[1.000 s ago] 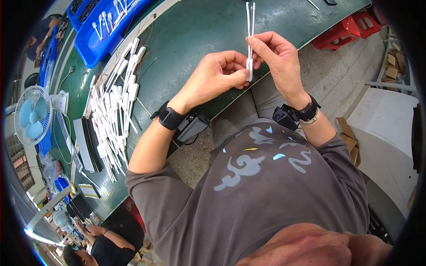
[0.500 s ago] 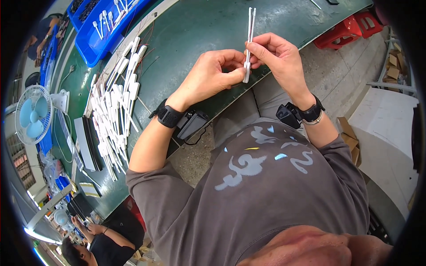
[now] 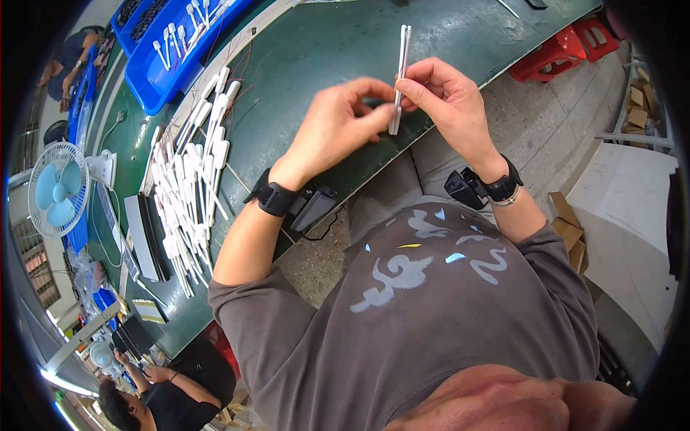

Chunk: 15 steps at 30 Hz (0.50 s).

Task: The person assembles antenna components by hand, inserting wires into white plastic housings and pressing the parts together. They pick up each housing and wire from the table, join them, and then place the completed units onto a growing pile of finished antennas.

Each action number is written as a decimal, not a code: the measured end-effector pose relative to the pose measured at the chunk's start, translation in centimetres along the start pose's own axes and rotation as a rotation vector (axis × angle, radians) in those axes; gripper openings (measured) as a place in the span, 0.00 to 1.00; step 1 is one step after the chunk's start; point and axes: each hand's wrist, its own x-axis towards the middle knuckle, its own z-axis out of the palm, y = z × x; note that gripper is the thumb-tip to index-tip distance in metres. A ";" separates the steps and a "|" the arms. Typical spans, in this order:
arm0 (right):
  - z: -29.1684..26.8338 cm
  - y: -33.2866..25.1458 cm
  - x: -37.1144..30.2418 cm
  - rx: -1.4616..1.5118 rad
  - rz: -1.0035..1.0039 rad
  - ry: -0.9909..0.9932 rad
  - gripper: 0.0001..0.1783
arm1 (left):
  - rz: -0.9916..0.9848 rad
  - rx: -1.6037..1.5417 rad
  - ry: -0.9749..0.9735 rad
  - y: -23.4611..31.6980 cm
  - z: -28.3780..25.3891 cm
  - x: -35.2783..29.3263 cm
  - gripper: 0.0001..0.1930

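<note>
A slim white stick-like piece (image 3: 403, 54), apparently two narrow strips side by side with a wider lower end, stands nearly upright over the table's near edge. My right hand (image 3: 451, 97) pinches it near its middle between thumb and fingers. At its lower part is my left hand (image 3: 341, 122), thumb and forefinger curved toward the piece. Motion smears those fingers, so I cannot make out whether they grip it. A heap of similar white sticks with broad flat heads (image 3: 190, 187) lies to the left, thin reddish wires among them.
Several white-headed sticks lie in a blue tray (image 3: 147, 93) at the far left. A white fan (image 3: 59, 188) and a grey curved strip (image 3: 144, 237) are beside the heap. Red stools (image 3: 553, 61) stand beyond the green table's (image 3: 316, 54) right edge. Another person (image 3: 169, 395) sits at lower left.
The white piece has come slightly down and toward me in my right hand. My left fingers have moved and are now blurred. The view has shifted a little.
</note>
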 end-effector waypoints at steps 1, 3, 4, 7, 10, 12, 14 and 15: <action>0.0 0.0 0.0 -0.017 0.001 -0.020 0.06 | 0.018 -0.009 0.044 0.3 -0.3 0.0 0.14; 0.3 -0.4 -0.2 -0.037 0.016 -0.068 0.06 | 0.053 -0.057 0.099 0.9 -0.9 0.2 0.14; 0.6 -0.6 -0.3 -0.059 0.028 -0.113 0.06 | 0.092 -0.105 0.153 1.1 -1.3 0.3 0.14; 0.9 -0.5 -0.3 -0.089 0.002 -0.164 0.05 | 0.125 -0.174 0.227 1.9 -1.5 0.0 0.13; 1.0 -0.2 -0.1 -0.117 -0.085 -0.161 0.05 | 0.132 -0.220 0.253 1.9 -1.4 0.0 0.12; 1.5 -0.1 0.0 -0.056 -0.065 -0.064 0.04 | 0.162 -0.264 0.282 1.2 -1.6 0.2 0.12; 1.7 0.1 -0.1 -0.029 -0.057 -0.013 0.04 | 0.181 -0.287 0.294 0.7 -1.5 0.4 0.13; 1.8 0.3 -0.1 -0.067 -0.066 -0.009 0.05 | 0.176 -0.295 0.304 0.5 -1.4 0.5 0.13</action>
